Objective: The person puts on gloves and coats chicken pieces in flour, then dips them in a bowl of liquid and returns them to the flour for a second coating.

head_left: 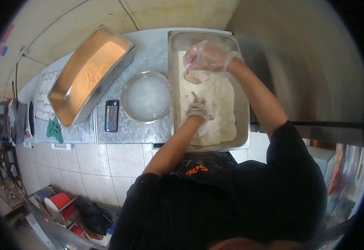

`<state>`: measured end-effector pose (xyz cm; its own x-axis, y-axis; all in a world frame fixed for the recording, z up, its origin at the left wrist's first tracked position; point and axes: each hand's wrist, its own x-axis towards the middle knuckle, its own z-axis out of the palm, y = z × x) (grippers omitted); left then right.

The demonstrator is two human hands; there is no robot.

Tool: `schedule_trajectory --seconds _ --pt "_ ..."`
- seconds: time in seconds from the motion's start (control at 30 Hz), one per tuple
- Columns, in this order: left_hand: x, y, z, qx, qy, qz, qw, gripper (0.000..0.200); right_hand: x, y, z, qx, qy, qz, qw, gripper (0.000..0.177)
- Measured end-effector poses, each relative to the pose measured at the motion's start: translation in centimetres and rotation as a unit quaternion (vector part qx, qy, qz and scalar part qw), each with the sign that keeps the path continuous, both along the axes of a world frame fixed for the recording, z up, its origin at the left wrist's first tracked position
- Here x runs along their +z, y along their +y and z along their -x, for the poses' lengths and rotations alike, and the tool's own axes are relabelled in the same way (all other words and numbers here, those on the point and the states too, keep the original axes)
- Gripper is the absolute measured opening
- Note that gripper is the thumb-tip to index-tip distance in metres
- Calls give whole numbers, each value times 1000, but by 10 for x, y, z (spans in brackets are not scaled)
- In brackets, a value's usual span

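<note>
A deep steel tray (243, 121) holds white flour (219, 114). My right hand (207, 57), in a clear plastic glove, is over the far part of the tray, its fingers closed on a pale floury piece (192, 78) that hangs below them. What the piece is cannot be made out. Nearer to me, my left hand (198, 110), also in a clear glove, is down in the flour at the tray's left half. Its fingers are partly hidden by flour and blurred, so their shape and anything under them do not show.
Left of the tray stands a round steel bowl (146, 98) of cloudy liquid. A phone (111, 116) lies beside it. Farther left are a deep pan (78, 109) with orange powder, a printed sheet (45, 96) and a green cloth (54, 130). A steel surface (290, 62) rises on the right.
</note>
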<state>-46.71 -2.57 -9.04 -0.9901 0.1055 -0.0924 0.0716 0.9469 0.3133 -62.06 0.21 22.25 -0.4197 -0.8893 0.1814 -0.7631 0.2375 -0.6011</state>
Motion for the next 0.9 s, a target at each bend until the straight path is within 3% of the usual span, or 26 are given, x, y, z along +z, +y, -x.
schedule_trajectory --seconds 0.07,0.1,0.17,0.23,0.27,0.33,0.4,0.47,0.5,0.57,0.67,0.7,0.73,0.77,0.8,0.87,0.9 --pt "-27 -2 6 -127 -141 107 976 104 -27 6 4 -20 -6 -118 993 15" --pt "1 -5 3 -134 -141 111 975 104 -39 10 8 -27 -8 -115 993 15" --pt "95 -18 -7 -91 -191 -37 977 87 -70 19 18 -75 -27 -171 982 16" --pt "104 -28 -11 -85 -212 -58 972 77 -155 40 41 -112 30 -210 971 22" --pt "106 -32 -12 -72 -231 -84 967 67 -180 53 47 -142 89 -251 953 27" --pt "99 -37 -18 -85 -189 -62 976 61 -174 86 9 -93 -86 -325 937 51" --pt "74 -33 -28 -94 -144 -45 984 55 -224 112 -68 -232 95 -229 941 73" --pt "32 -28 -43 38 -89 -141 985 41 -161 120 -112 -186 6 -323 928 82" --pt "35 -30 -43 38 -91 -140 985 41 -174 124 -111 -185 4 -323 928 82" --pt "62 -42 -40 -107 -216 -97 966 40 -209 138 -108 -125 -247 -320 906 78" --pt "168 -44 -38 -60 -310 -169 934 45 -193 167 -120 -176 -354 -269 878 66" --pt "161 -50 -39 -61 -312 -168 933 45 -184 169 -114 -176 -356 -269 878 66" --pt "149 -58 -41 -76 -310 -201 926 48 -176 171 -103 -33 -225 -398 889 57" --pt "137 -62 -44 -92 -308 -233 918 52 -172 174 -100 111 -84 -505 852 50" --pt "134 -58 -44 -95 -310 -233 917 52 -177 180 -103 110 -86 -505 852 50" --pt "130 -48 -44 -68 -216 -48 973 53 -191 191 -112 -95 -133 -357 920 40" --pt "123 -48 -44 -70 -216 -47 973 53 -203 202 -117 -97 -134 -357 920 40"
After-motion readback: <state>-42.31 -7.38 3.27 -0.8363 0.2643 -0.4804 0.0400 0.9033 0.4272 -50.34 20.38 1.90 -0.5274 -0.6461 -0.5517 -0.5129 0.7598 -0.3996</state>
